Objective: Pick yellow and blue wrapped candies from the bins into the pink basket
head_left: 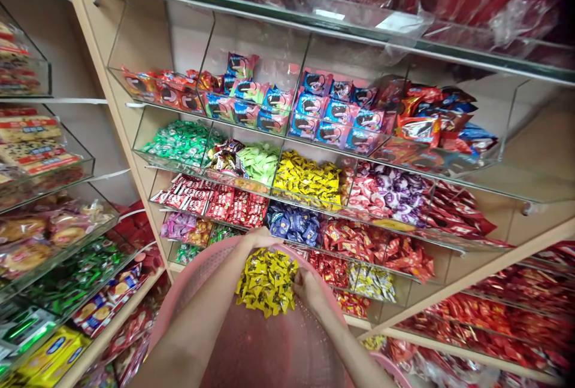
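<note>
A big pink plastic basket with small holes in its wall is in front of me. Yellow wrapped candies lie heaped at its far side. My left hand is at the far rim behind the candies, its fingers closed over the edge. Inside the basket, right against the heap's right side, is my right hand with its fingers curled in; what they hold, if anything, is hidden.
Glass shelves ahead carry divided bins, including yellow candies, green candies, blue packets and cookie packs. Wooden uprights separate side shelves. Another pink basket stands low at right.
</note>
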{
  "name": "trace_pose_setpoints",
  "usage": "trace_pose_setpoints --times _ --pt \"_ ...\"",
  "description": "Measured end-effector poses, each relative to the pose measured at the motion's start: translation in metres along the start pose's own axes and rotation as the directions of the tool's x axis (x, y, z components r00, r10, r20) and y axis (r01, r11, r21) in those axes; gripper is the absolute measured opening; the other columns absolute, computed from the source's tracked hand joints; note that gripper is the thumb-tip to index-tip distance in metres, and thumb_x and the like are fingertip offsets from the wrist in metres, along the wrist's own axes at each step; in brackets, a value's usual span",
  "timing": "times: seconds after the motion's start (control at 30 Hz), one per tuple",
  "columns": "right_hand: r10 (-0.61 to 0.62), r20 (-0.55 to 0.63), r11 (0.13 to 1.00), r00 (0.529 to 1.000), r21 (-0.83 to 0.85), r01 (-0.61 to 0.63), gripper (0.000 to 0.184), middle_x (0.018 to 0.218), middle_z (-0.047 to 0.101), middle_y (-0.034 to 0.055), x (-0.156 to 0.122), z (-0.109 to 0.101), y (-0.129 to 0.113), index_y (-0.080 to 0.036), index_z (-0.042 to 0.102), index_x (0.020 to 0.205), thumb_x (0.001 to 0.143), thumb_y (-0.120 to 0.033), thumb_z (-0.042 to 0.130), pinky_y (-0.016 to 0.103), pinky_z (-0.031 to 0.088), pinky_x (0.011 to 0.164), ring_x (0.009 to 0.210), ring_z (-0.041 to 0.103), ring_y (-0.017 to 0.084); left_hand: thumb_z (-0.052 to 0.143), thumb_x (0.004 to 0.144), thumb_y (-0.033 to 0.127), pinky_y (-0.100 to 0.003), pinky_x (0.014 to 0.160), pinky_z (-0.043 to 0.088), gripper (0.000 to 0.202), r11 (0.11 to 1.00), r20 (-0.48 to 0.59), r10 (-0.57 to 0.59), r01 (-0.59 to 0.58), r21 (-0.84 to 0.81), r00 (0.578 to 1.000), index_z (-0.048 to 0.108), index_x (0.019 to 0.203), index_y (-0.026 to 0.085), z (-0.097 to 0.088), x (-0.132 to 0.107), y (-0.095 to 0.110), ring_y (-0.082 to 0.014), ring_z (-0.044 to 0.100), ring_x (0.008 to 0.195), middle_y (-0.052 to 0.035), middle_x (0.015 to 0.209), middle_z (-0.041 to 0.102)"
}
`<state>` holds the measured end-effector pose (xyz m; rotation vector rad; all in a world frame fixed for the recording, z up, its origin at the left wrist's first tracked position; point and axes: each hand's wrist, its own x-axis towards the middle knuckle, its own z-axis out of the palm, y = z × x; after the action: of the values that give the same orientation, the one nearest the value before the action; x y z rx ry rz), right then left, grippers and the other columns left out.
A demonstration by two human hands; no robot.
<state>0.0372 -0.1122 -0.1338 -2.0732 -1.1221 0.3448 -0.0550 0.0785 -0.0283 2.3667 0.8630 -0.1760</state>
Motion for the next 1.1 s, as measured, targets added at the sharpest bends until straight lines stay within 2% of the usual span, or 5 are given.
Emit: trace_pose_setpoints --times 0.23,0.47,0.63,0.8,1.1 --pt "-0.02 0.03 0.983 0.999 -0.182 0.025 0.016 0.051 0.051 -0.0023 0.004 -0.026 -0.025 -0.019 0.043 0.053 0.066 -0.02 0.052 0.02 0.025 0.047 0.049 0.043 0.01 0.045 0.058 0.073 -0.024 0.054 0.031 0.058 1.0 -0.023 -0.013 0.013 0.0 1.0 0.064 0.057 0.018 0.0 0.0 0.002 -0.0145 0.051 0.058 -0.0018 0.059 0.059" --pt "-0.218 -0.037 0.953 0.975 -0.222 0.204 0.022 0.053 0.057 -0.0001 0.047 -0.14 -0.104 -0.02 0.053 0.063 0.079 -0.035 0.047 0.022 0.03 0.05 0.049 0.049 0.013 0.047 0.055 0.074 -0.024 0.054 0.031 0.057 1.0 -0.032 -0.027 0.027 0.0 0.999 0.063 0.057 0.019 0.002 0.001 -0.002 -0.0161 0.053 0.06 -0.0027 0.062 0.061" --pt "-0.399 -0.001 0.621 0.917 -0.736 0.269 0.017 0.09 0.064 0.0079 0.097 -0.202 -0.143 -0.018 0.058 0.089 0.079 -0.015 0.044 0.026 0.031 0.067 0.083 0.052 0.018 0.046 0.057 0.073 -0.024 0.054 0.031 0.057 1.0 -0.024 -0.018 0.018 0.0 1.0 0.063 0.057 0.019 0.001 -0.003 0.0 -0.016 0.054 0.062 -0.0026 0.065 0.062" --pt "-0.264 0.172 0.282 0.949 -0.927 0.246 0.02 0.086 0.065 0.0112 0.127 -0.206 -0.148 -0.017 0.06 0.092 0.076 -0.012 0.049 0.032 0.027 0.071 0.091 0.049 0.022 0.045 0.057 0.074 -0.024 0.052 0.031 0.058 1.0 -0.018 -0.013 0.013 -0.005 1.0 0.063 0.057 0.018 0.0 -0.003 -0.002 -0.0168 0.054 0.061 -0.0034 0.065 0.062" --pt "-0.213 0.213 0.252 0.954 -0.931 0.264 0.014 0.081 0.065 0.0098 0.131 -0.202 -0.146 -0.017 0.062 0.087 0.078 -0.016 0.051 0.034 0.023 0.074 0.09 0.051 0.022 0.046 0.057 0.072 -0.024 0.051 0.031 0.056 1.0 -0.004 -0.004 0.004 -0.005 1.0 0.064 0.06 0.018 0.003 0.003 -0.007 -0.0161 0.054 0.06 -0.0033 0.066 0.062"
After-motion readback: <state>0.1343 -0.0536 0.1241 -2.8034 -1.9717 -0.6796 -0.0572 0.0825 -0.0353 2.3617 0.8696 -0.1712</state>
